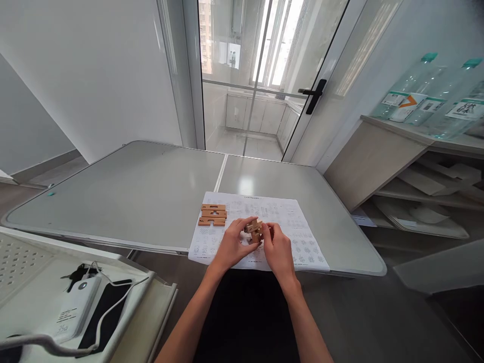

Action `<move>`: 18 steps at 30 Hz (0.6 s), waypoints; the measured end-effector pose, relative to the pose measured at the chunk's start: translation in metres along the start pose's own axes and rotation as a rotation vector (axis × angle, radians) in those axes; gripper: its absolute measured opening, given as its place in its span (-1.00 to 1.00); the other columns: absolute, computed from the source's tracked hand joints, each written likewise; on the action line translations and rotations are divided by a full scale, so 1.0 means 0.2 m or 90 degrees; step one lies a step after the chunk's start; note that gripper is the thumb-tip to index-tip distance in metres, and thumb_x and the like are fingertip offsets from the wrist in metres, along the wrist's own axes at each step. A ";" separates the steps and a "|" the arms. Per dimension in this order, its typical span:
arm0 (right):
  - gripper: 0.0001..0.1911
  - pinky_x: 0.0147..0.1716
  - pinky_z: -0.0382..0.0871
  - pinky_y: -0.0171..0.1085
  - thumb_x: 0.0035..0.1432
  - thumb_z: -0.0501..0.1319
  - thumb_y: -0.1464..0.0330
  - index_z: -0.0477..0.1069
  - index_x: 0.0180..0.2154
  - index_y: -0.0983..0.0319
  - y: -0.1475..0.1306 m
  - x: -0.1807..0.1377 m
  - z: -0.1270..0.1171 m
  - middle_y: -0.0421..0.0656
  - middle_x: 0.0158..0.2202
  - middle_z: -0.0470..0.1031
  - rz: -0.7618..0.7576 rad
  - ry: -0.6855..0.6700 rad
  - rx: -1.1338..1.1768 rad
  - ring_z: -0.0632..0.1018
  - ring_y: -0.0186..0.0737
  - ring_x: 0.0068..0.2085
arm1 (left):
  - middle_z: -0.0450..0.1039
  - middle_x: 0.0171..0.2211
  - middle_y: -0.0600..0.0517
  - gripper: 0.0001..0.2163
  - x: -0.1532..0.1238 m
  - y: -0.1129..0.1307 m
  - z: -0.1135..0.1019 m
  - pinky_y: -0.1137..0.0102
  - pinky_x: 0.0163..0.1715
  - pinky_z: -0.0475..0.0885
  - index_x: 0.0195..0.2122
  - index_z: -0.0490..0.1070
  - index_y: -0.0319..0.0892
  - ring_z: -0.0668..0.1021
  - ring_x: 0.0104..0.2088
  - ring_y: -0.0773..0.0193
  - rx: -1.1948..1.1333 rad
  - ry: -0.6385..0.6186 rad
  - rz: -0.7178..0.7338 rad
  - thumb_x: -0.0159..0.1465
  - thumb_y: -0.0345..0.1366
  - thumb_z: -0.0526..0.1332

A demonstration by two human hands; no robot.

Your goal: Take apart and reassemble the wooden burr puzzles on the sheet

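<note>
Both my hands hold a small cluster of interlocked wooden puzzle pieces [254,228] over a printed sheet. My left hand [235,244] grips it from the left, thumb below and fingers above. From the right, the bent fingers of my right hand [278,247] pinch the cluster's edge; their hold is partly hidden. Several notched wooden puzzle pieces [214,215] lie stacked in rows on the sheet's upper left, with dark marks on their ends. The instruction sheet [302,227] shows rows of small diagrams and lies under my hands, its near edge over the table edge.
The grey folding table [159,186] has a seam down its middle. At lower left, a white cart [26,297] holds a white power bank [75,307], a dark phone, keys and a cable. Plastic bottles [408,96] stand on a shelf at right. Behind is a glass door [257,121].
</note>
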State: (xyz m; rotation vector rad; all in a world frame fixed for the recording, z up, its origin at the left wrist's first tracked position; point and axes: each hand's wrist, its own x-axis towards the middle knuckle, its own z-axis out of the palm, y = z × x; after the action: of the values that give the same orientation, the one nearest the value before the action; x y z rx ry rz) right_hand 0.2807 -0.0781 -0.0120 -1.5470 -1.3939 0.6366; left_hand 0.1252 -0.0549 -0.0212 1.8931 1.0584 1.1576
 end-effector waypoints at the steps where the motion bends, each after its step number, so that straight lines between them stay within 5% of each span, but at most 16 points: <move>1: -0.58 -0.30 0.29 -0.17 0.43 0.04 -0.04 0.44 -0.20 0.13 0.00 0.00 0.00 -0.03 -0.25 0.64 -0.007 0.007 -0.004 0.60 0.01 -0.27 | 0.52 0.01 -0.02 -0.41 0.00 0.00 0.00 0.24 -0.04 0.47 0.27 0.40 0.08 0.53 0.00 0.07 0.005 0.002 0.002 0.20 -0.37 0.40; 8: -0.55 -0.31 0.34 -0.19 0.47 -0.02 -0.04 0.39 -0.19 0.15 -0.02 -0.01 -0.01 -0.07 -0.25 0.63 -0.077 -0.027 -0.104 0.61 -0.03 -0.29 | 0.54 0.01 -0.01 -0.42 0.01 0.02 -0.01 0.20 0.06 0.44 0.24 0.43 0.06 0.52 0.03 0.06 0.042 0.013 -0.008 0.18 -0.37 0.39; 12: -0.54 -0.26 0.38 -0.17 0.48 -0.02 -0.02 0.42 -0.18 0.16 -0.05 -0.01 -0.03 -0.07 -0.23 0.62 -0.113 -0.035 -0.133 0.60 -0.05 -0.26 | 0.56 -0.01 0.00 -0.45 0.00 0.03 -0.01 0.31 -0.07 0.48 0.24 0.44 0.03 0.55 -0.07 0.15 0.022 -0.003 -0.029 0.19 -0.34 0.39; 18: -0.59 -0.27 0.47 -0.18 0.48 0.02 0.02 0.45 -0.10 0.17 -0.02 0.02 -0.10 -0.06 -0.16 0.62 -0.116 -0.082 -0.019 0.61 -0.12 -0.26 | 0.60 -0.11 0.05 -0.40 0.00 0.02 -0.01 0.36 -0.17 0.50 0.25 0.43 -0.03 0.54 -0.24 0.27 -0.042 -0.027 -0.064 0.17 -0.18 0.45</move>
State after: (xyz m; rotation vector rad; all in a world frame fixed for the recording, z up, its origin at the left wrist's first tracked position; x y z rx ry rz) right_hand 0.2971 -0.0799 0.0012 -1.4012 -1.6273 0.6150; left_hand 0.1243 -0.0563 -0.0167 1.7852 1.0658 1.0775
